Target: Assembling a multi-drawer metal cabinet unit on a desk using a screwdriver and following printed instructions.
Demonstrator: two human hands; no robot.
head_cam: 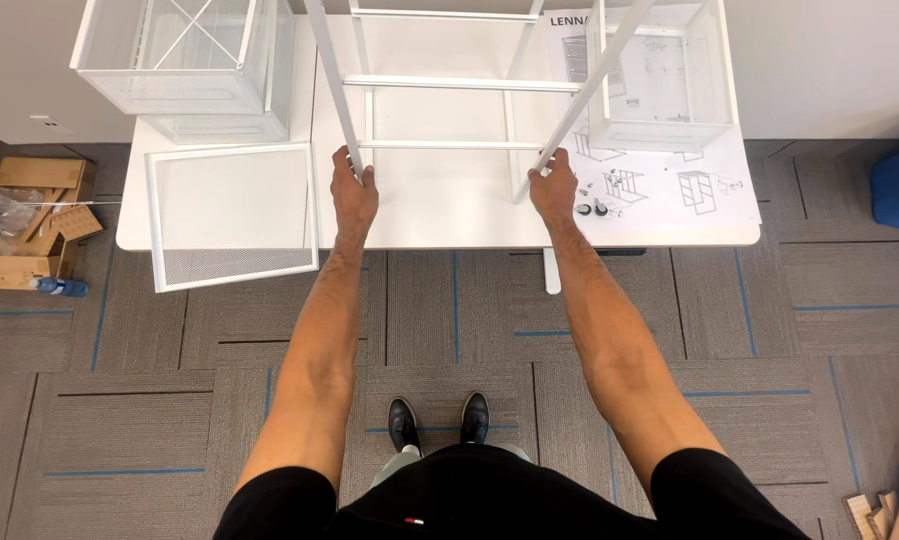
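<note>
Both hands — left hand [353, 190], right hand [553, 186] — clamped around white frame [449, 84] legs, frame top cut off.

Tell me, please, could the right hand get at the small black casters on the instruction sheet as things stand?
Probably yes: the casters lie just beside the right hand, nothing between, though it grips the white frame.

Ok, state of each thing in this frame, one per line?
Left hand: closed around the left leg of the frame.
Right hand: closed around the right leg.
White metal frame: standing on the white table, gripped by both hands.
Mesh panel: flat, overhanging the table edge.
Mesh baskets: assembled, stacked.
Instruction sheet: unfolded, flat.
Cardboard box: open on the floor.
</note>
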